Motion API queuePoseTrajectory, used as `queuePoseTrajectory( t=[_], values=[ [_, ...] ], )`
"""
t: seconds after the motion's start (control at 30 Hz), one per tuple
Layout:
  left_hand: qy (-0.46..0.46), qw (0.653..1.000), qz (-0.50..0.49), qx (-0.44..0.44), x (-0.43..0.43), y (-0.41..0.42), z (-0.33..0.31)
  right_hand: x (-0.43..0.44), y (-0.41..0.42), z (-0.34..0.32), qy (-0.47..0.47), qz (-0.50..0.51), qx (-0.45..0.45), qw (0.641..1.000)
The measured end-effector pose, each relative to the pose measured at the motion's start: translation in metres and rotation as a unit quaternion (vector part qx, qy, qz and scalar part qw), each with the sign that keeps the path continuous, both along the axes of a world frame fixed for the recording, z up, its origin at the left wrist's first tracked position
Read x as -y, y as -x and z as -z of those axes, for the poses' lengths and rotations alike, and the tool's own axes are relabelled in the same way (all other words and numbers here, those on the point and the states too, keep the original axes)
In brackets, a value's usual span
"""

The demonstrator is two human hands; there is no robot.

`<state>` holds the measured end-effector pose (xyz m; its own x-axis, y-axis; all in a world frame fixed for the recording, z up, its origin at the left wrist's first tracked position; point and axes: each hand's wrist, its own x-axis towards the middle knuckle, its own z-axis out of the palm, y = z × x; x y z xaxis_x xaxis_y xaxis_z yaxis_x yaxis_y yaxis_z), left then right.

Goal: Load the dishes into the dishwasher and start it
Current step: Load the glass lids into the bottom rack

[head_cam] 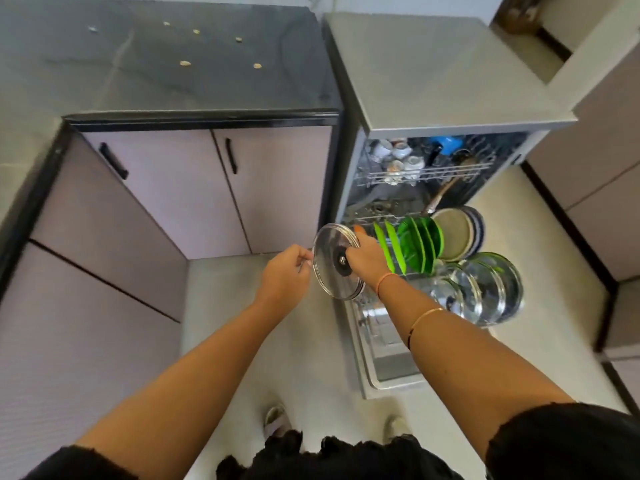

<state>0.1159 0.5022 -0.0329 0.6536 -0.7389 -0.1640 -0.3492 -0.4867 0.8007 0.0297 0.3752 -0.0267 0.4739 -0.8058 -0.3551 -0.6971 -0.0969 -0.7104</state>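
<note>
Both arms are stretched forward. The knob of a glass lid (329, 244) is gripped by the right hand (365, 259); the left hand (284, 273) is held beside its rim, fingers curled, contents unclear.

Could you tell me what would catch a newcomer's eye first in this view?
First comes the round glass lid, held by its knob in the right hand at the left edge of the open dishwasher, with the left hand close beside its rim. Next come the bright green plates standing on edge in the lower rack, with clear glass bowls nearer the camera.
</note>
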Motion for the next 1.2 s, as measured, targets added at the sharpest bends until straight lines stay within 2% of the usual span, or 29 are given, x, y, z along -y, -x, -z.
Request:
queuePoseTrajectory(
  t=[0.27, 0.57, 0.7, 0.9, 1.2],
  values=[
    [-0.025, 0.998, 0.051, -0.006, 0.107, 0.123, 0.022, 0.103, 0.152, 0.03, -0.011, 0.063, -0.053, 0.997],
    [-0.082, 0.995, 0.016, -0.056, 0.21, 0.247, 0.076, 0.222, 0.273, 0.077, -0.043, 0.053, -0.077, 0.995],
    [-0.124, 0.991, 0.0, -0.054, 0.227, 0.261, 0.108, 0.243, 0.283, 0.114, -0.076, 0.065, -0.079, 0.992],
    [-0.171, 0.984, 0.004, -0.058, 0.241, 0.257, 0.191, 0.246, 0.267, 0.208, -0.094, 0.03, -0.093, 0.991],
    [-0.173, 0.983, 0.016, -0.065, 0.253, 0.254, 0.332, 0.252, 0.25, 0.365, -0.022, 0.058, -0.11, 0.992]
  ],
)
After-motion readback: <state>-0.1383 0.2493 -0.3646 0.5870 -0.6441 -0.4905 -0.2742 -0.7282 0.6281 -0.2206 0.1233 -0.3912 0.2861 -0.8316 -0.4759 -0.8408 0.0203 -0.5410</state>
